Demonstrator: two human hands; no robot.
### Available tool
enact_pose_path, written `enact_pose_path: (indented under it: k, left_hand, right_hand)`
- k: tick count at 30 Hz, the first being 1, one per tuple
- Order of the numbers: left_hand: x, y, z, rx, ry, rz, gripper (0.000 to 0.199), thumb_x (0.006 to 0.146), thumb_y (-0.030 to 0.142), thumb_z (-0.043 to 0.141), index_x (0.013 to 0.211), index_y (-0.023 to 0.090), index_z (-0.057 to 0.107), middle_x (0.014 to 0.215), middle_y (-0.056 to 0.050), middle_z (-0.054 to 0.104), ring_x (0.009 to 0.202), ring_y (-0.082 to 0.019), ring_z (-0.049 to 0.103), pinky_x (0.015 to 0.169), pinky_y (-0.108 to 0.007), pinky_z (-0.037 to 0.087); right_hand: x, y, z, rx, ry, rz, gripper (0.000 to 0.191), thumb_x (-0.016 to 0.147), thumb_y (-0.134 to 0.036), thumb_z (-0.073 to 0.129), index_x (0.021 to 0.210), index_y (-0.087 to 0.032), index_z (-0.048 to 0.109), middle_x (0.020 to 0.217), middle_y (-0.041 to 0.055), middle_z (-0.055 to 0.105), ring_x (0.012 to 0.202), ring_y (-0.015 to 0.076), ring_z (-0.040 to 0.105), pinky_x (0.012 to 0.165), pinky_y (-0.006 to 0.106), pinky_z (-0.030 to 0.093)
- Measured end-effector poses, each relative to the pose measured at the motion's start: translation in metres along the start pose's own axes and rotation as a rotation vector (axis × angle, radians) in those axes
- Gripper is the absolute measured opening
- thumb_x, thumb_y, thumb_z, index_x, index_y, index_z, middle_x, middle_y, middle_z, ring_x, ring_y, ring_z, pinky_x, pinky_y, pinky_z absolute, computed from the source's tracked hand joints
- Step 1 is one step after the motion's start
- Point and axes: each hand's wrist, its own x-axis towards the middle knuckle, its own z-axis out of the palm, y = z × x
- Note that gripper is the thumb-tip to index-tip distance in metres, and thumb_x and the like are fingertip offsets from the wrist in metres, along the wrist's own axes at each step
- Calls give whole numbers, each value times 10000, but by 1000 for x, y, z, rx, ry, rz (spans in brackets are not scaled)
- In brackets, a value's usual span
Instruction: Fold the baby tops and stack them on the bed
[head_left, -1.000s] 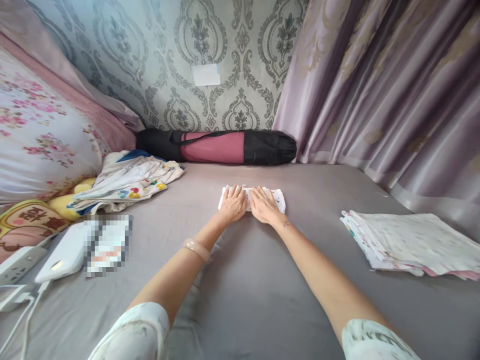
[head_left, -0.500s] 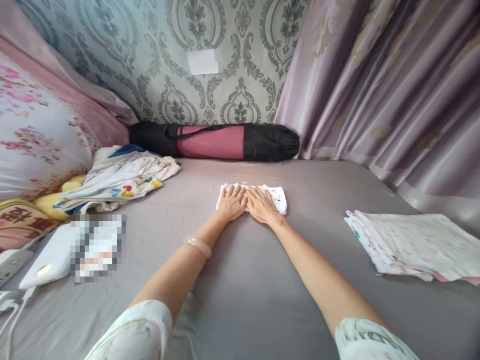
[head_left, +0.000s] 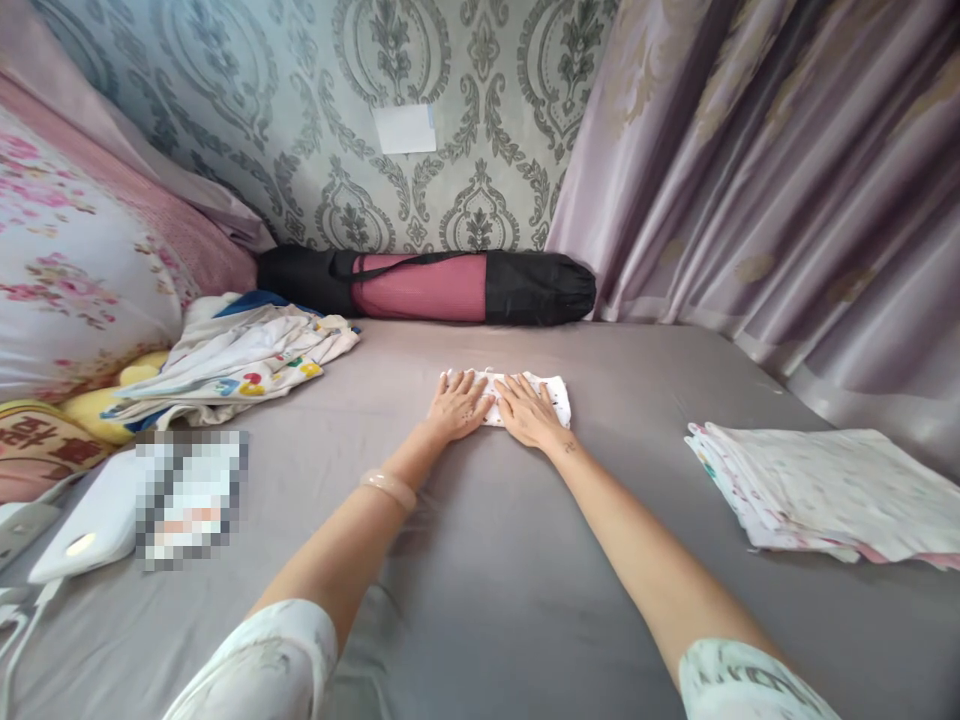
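Note:
A small white folded cloth with dark specks lies flat on the grey bedsheet. Over its left part rests my left hand, palm down with fingers stretched out. My right hand lies flat on the middle and right of the cloth, its fingers spread. A strip of the cloth shows between the two hands. What lies beneath the palms is hidden.
A stack of folded white cloths sits at the right. At the left are a crumpled printed garment, a floral pillow and a white device with a cable. A black and pink rolled bag lies along the wall.
My hands have moved slightly apart on the cloth, the left one to the left and the right one to the right, uncovering more of its middle.

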Motion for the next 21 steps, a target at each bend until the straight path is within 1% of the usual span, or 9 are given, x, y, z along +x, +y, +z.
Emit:
enact_pose_path:
  k: [3,5,8,11,13,15,17,19,21]
  left_hand:
    - [0,-1,3,-5,-33,-9,625,990,527,200,1503,196,334,1572,-126,306,1458,-314,238,1178,-537,127]
    - [1,0,2,-3,-42,-12,626,992,524,199,1508,193,323,1576,-130,295,1461,-317,229,1177,-539,123]
    - [1,0,-3,-2,-58,-15,604,994,514,215,1505,210,325,1573,-120,306,1456,-302,250,1178,-532,130]
    - [-1,-2,-6,2,-26,5,604,990,518,244,1485,190,354,1554,-131,342,1448,-291,271,1178,-518,150]
    - [-3,-5,-4,9,29,9,616,984,532,262,1466,169,382,1543,-141,357,1449,-299,262,1177,-515,160]
    - [-5,-7,0,4,61,-8,624,979,544,265,1460,166,389,1538,-141,366,1449,-309,259,1170,-516,183]
    - [-5,-9,5,-12,58,-29,633,977,553,260,1466,168,379,1537,-138,369,1447,-314,265,1161,-512,211]
    - [-5,-9,6,-27,41,-49,645,975,561,255,1478,173,359,1545,-134,356,1451,-320,254,1156,-513,222]
    - [-4,-9,5,-42,18,-55,652,971,569,254,1487,179,347,1554,-128,340,1456,-322,240,1156,-515,221]
  right_hand:
    - [0,0,4,-13,24,1,542,1006,-364,205,1517,-238,336,1586,25,287,1472,257,179,1174,555,113]
    - [1,0,5,-16,26,4,541,1006,-364,202,1515,-242,338,1587,25,287,1471,258,182,1172,558,115]
    - [2,2,2,5,-13,3,546,1006,-372,194,1517,-241,334,1590,26,278,1474,257,173,1171,562,115]
    - [1,5,-2,9,-23,10,559,1001,-354,199,1528,-196,306,1599,59,248,1478,251,166,1180,540,102]
    - [-1,6,-3,-13,7,31,571,996,-340,213,1526,-146,300,1599,91,239,1477,245,172,1190,507,92]
    - [-4,7,-1,-34,28,47,576,993,-339,224,1519,-122,313,1594,100,253,1476,236,178,1196,468,100]
    - [-4,6,2,-42,34,55,575,990,-342,223,1515,-128,324,1589,89,272,1474,225,184,1197,441,119]
    - [-3,6,3,-43,43,56,577,988,-345,215,1514,-136,327,1588,80,277,1476,222,180,1197,441,120]
    - [-1,7,2,-29,18,55,586,986,-355,199,1516,-136,322,1589,75,274,1477,223,175,1198,447,122]
